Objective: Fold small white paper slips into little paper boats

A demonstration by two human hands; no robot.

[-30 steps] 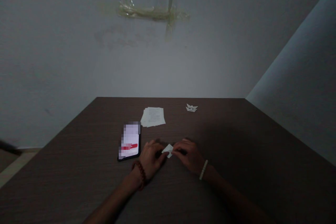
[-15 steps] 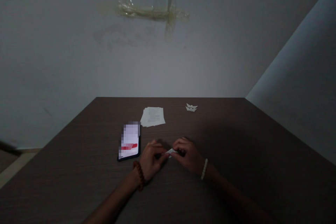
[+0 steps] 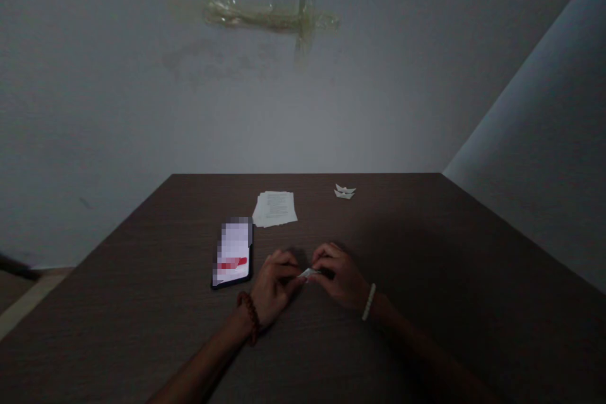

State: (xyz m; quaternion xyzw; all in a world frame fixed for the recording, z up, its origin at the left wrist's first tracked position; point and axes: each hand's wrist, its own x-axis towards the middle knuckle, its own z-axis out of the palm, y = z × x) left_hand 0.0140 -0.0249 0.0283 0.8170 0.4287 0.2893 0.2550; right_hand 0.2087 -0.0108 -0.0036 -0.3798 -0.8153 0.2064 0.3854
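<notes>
Between my two hands is a small folded piece of white paper (image 3: 309,273), just above the dark table. My left hand (image 3: 276,281) pinches its left end with thumb and fingers; a brown beaded bracelet circles that wrist. On the right end, the thumb and fingertips of my right hand (image 3: 337,274) are closed, and that wrist wears a pale beaded bracelet. Parts of the paper are covered by the fingertips, so its exact folded shape is unclear.
Left of my hands lies a phone (image 3: 233,252) with its screen lit. Behind it rests a stack of printed paper sheets (image 3: 275,208). Folded paper boats (image 3: 344,192) sit farther back to the right. The brown table (image 3: 189,202) meets a grey wall (image 3: 379,107) with tape on it.
Both hands keep hold of the paper, which looks slightly flatter and turned between the fingers. The whole view has shifted very slightly; the phone, sheets and boats stay put.
</notes>
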